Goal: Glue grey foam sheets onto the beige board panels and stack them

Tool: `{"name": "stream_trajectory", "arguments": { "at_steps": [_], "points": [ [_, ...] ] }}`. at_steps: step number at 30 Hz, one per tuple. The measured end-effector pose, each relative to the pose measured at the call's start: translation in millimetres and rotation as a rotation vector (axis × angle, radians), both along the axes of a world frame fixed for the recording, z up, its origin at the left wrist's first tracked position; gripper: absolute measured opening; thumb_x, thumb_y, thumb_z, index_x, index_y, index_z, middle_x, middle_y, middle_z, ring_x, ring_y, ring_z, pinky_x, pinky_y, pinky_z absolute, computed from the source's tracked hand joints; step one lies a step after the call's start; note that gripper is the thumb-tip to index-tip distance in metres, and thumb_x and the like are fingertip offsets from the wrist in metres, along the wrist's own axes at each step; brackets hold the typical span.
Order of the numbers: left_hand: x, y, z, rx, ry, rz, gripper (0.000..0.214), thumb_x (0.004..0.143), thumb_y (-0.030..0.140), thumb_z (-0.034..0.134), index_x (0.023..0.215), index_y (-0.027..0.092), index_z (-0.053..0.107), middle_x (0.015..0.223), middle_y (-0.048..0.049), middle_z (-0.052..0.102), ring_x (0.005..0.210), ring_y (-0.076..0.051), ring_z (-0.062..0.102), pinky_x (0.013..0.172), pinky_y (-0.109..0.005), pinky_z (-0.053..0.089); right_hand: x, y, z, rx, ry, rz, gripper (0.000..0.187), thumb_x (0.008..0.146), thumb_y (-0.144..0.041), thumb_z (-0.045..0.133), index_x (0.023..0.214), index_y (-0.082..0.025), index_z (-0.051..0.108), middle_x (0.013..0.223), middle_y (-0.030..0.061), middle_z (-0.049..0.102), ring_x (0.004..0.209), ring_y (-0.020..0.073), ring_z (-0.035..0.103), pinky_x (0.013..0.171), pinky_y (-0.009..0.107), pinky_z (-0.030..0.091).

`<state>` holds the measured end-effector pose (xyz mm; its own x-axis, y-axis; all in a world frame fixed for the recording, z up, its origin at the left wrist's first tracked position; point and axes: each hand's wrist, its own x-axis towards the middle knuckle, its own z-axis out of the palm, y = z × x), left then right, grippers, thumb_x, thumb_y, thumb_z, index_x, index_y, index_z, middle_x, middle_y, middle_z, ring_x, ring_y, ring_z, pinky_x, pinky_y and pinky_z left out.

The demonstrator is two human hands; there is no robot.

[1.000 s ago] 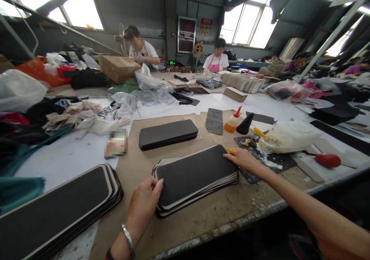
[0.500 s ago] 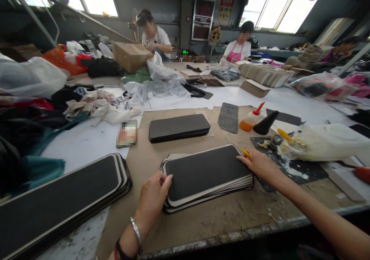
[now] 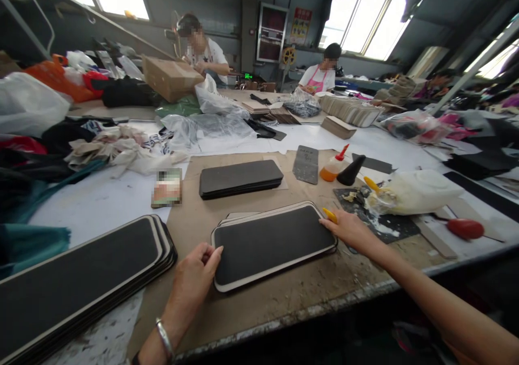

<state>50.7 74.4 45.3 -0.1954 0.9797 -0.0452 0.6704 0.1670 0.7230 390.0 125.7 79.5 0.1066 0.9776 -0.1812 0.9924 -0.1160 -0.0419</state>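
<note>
A black rounded panel with a pale border [image 3: 271,243] lies across the middle, over a pile of similar pieces whose edges show behind it. My left hand [image 3: 197,273] is closed on its left end, thumb on top. At the opposite end, the fingertips of my right hand [image 3: 352,229] touch the panel's edge. That hand also grips a small yellow tool [image 3: 330,215]; its working end is hidden. Behind the panel sits a stack of plain black pieces [image 3: 241,178]. More bordered black panels [image 3: 93,273] are piled at the left.
To the right are a glue bottle with a red tip [image 3: 334,164], a black cone [image 3: 351,170], a white container with paste [image 3: 417,192] and a red-handled tool [image 3: 465,228]. Cloth scraps [image 3: 117,147] lie left. Two co-workers [image 3: 206,54] sit across the table.
My view has swung right. The top panel has shifted towards the front edge, covering the layered edges that showed below it. Both hands stay at its ends.
</note>
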Motion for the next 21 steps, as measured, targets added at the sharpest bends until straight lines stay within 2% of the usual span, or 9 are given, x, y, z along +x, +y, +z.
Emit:
{"name": "stream_trajectory", "arguments": {
  "at_steps": [6, 14, 21],
  "points": [
    [-14.0, -12.7, -5.3, 0.051, -0.018, 0.017, 0.031, 0.069, 0.05, 0.047, 0.054, 0.023, 0.045, 0.049, 0.0028, 0.049, 0.048, -0.014, 0.045, 0.052, -0.026, 0.034, -0.5, -0.7, -8.8, -0.105, 0.122, -0.047, 0.027, 0.083, -0.041, 0.045, 0.078, -0.017, 0.058, 0.078, 0.0063, 0.066, 0.074, 0.0195, 0.062, 0.061, 0.024, 0.038],
    [-15.4, -16.2, -13.8, 0.045, -0.381, 0.075, 0.026, 0.067, 0.044, 0.057, 0.064, 0.02, 0.05, 0.057, 0.0026, 0.051, 0.056, -0.014, 0.049, 0.055, -0.026, 0.037, -1.7, 0.4, -10.8, -0.112, 0.128, -0.048, 0.029, 0.081, -0.043, 0.046, 0.07, -0.018, 0.057, 0.073, 0.0075, 0.066, 0.069, 0.0209, 0.062, 0.059, 0.026, 0.038],
    [-15.7, -15.7, -15.6, 0.062, -0.429, 0.129, 0.024, 0.065, 0.04, 0.06, 0.065, 0.019, 0.05, 0.058, 0.0028, 0.051, 0.057, -0.013, 0.05, 0.056, -0.025, 0.039, -2.4, 4.9, -12.2, -0.137, 0.129, -0.06, 0.032, 0.078, -0.047, 0.048, 0.066, -0.02, 0.058, 0.072, 0.0078, 0.067, 0.068, 0.0226, 0.063, 0.059, 0.027, 0.039]
  ]
}}
